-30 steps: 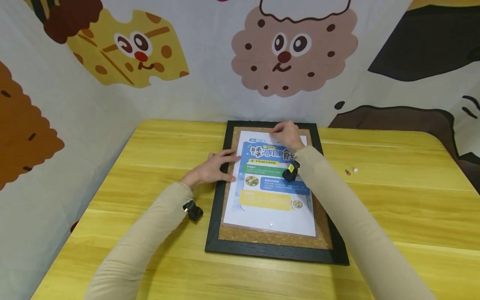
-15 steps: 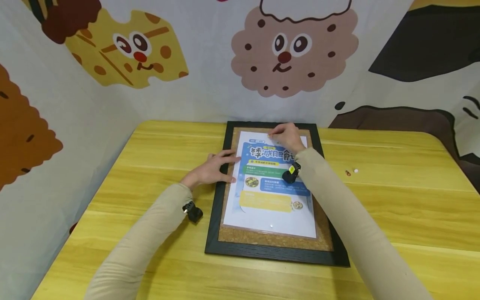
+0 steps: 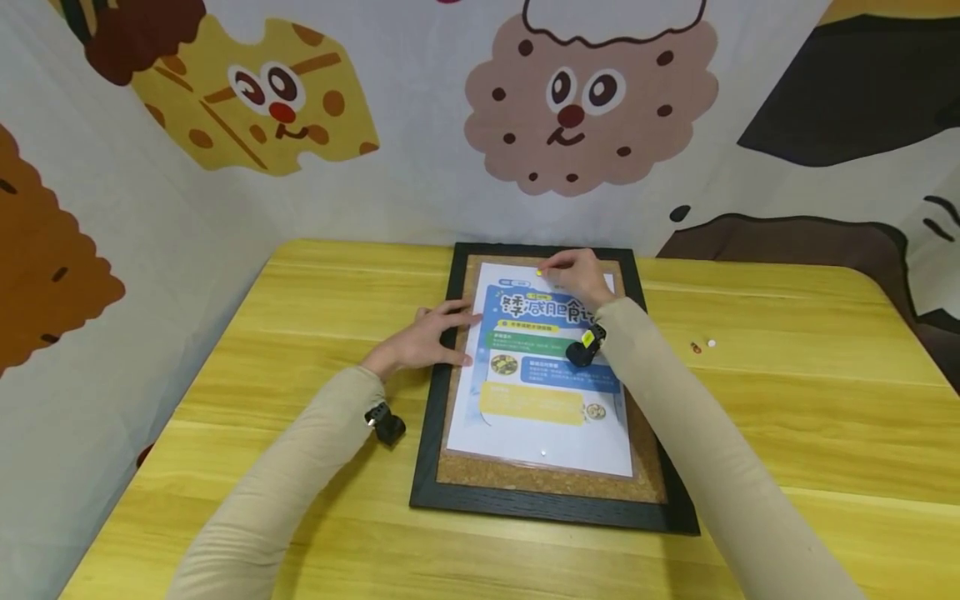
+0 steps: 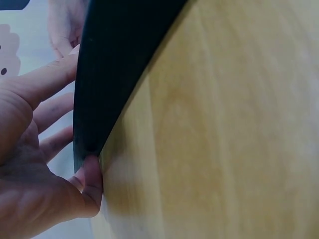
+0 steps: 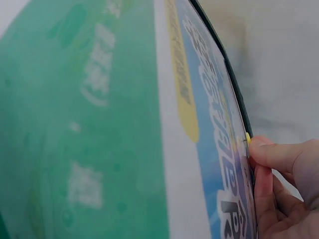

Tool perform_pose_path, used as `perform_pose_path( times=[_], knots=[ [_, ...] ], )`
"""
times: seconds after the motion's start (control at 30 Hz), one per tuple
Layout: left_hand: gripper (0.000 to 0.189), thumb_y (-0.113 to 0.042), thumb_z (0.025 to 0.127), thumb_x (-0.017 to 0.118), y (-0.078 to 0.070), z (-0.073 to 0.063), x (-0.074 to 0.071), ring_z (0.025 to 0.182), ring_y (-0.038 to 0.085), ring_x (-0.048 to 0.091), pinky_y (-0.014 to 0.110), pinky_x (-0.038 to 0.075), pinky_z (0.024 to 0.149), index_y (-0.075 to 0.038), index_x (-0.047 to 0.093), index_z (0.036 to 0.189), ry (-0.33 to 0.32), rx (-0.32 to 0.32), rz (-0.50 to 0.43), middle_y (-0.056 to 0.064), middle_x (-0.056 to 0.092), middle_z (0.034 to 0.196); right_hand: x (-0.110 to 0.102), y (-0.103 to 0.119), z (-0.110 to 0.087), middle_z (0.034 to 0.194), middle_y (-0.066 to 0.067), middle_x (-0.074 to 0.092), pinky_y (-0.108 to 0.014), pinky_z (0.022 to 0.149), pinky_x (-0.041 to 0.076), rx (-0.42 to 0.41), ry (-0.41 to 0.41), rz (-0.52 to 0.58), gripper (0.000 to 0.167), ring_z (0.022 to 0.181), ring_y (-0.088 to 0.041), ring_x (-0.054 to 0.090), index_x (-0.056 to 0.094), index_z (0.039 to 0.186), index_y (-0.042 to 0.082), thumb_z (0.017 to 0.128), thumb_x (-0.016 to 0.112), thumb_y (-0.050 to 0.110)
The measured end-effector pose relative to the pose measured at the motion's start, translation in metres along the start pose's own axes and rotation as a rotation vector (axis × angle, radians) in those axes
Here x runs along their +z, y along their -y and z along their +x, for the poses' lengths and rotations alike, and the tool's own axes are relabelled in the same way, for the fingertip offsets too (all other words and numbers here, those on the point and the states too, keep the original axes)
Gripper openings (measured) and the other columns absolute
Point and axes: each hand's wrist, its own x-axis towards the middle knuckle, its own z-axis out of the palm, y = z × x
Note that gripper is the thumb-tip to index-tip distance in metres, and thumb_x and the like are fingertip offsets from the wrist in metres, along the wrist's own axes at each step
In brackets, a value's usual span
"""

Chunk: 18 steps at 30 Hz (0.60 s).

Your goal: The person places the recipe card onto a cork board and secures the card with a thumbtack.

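Observation:
A printed poster sheet [image 3: 540,367] in a clear cover lies on a cork board [image 3: 540,475] with a black frame [image 3: 555,518]. At the sheet's top middle, my right hand [image 3: 581,273] pinches a yellow thumbtack [image 5: 248,138] between thumb and fingertips; its thin pin shows close to the sheet. My left hand [image 3: 423,337] spreads over the frame's left side, fingertips on the sheet's left edge. In the left wrist view, fingers of the left hand [image 4: 35,164] lie along the black frame. A white thumbtack [image 3: 543,453] sits at the sheet's bottom middle.
On the wooden table [image 3: 795,400], right of the frame, lie a small white tack [image 3: 712,342] and a small reddish-brown piece [image 3: 696,347]. A printed cloth [image 3: 420,200] with cartoon food hangs behind the table. The frame's far edge stands close to that cloth.
The right hand shifts slightly down at the sheet's top, and the yellow thumbtack now shows at its fingertips. The left hand stays in place.

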Motion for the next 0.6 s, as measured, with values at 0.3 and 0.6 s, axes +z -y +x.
perform_pose_path(
  times=[0.3,0.6],
  knots=[
    [0.073,-0.026,0.086,0.075,0.0030,0.0006,0.0005,0.141,0.037,0.010,0.057,0.014,0.109,-0.008,0.040,0.148,0.007,0.013,-0.005,0.011,0.015,0.159,0.0029,-0.0048,0.0041,0.106,-0.009,0.064,-0.039,0.091,0.041,-0.032,-0.007,0.001,0.011,0.097,-0.024,0.053,0.072,0.101,0.004,0.093,0.064,0.006],
    [0.073,-0.027,0.087,0.075,0.0041,0.0021,0.0008,0.140,0.039,0.009,0.058,0.016,0.109,-0.009,0.040,0.148,0.015,0.007,-0.003,0.010,0.014,0.159,0.0003,-0.0039,0.0055,0.105,-0.010,0.063,-0.039,0.089,0.040,-0.031,0.015,-0.054,0.010,0.096,-0.025,0.052,0.070,0.100,0.005,0.094,0.062,0.005]
  ],
)
